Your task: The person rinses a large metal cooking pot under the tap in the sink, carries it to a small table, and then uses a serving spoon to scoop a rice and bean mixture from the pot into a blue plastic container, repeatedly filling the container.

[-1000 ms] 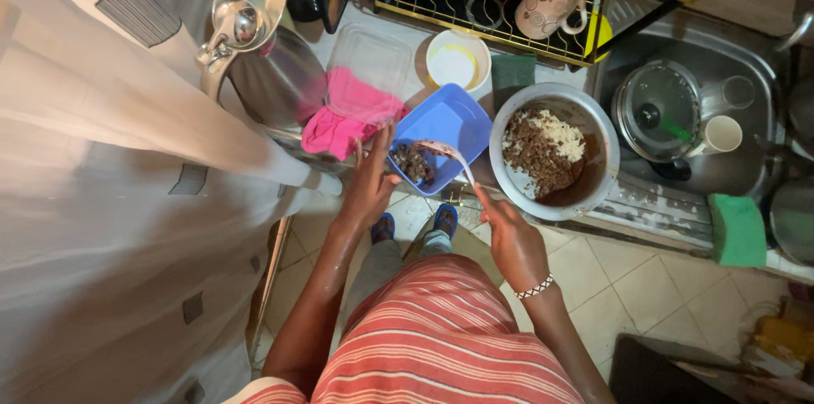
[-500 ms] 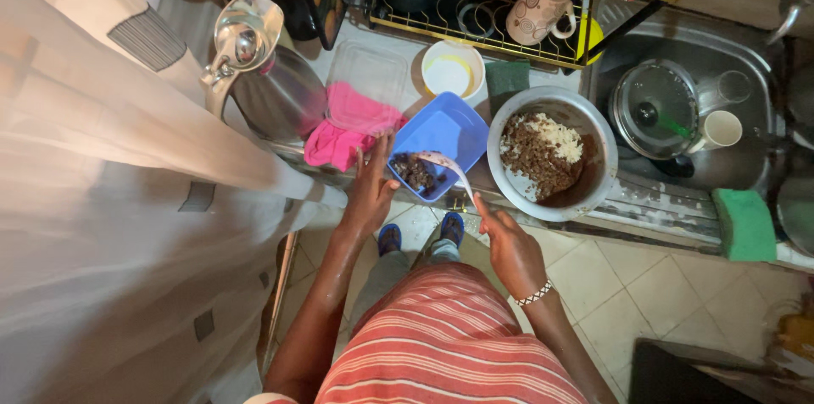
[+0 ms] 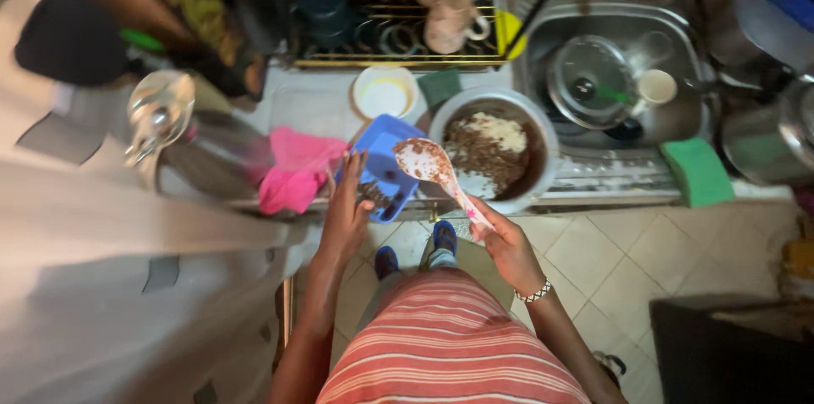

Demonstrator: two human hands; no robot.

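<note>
moved: the spoon [image 3: 428,165] was dipped into the tub [image 3: 383,165] half a second ago, now it's lifted clear and hangs over the gap between tub and bowl [image 3: 494,143]. camera swung too, so everything sits a bit further left and blurrier.
right hand [image 3: 507,245]: grip closed tight around the spoon handle, down at the near end, fingers wrapped right round it.
spoon: big pale ladle-type thing, smeared with brown food, bowl end tilted up and away from the hand.
left hand [image 3: 346,211]: grip loose, fingers spread, resting on the near left edge of the tub. looks like it's steadying it, not really clutching.
tub: blue, square-ish, at the front edge of the tabletop [image 3: 318,103], a bit of dark food in its near corner.
bowl: round metal one just right of the tub, holding brown stuff with a white heap on the far side.
pink cloth [image 3: 295,168]: bunched up just left of the tub.
white dish [image 3: 384,92]: behind the tub, next to a green sponge [image 3: 440,86].
kettle [image 3: 191,137]: shiny metal, far left.
sink [image 3: 615,73]: right of the bowl, with a pot lid [image 3: 589,82] and a cup [image 3: 655,86] in it.
green pad [image 3: 697,171]: on the sink's front edge.
rack [image 3: 381,18]: back of the tabletop, mugs in it, too blurry to tell more.
</note>
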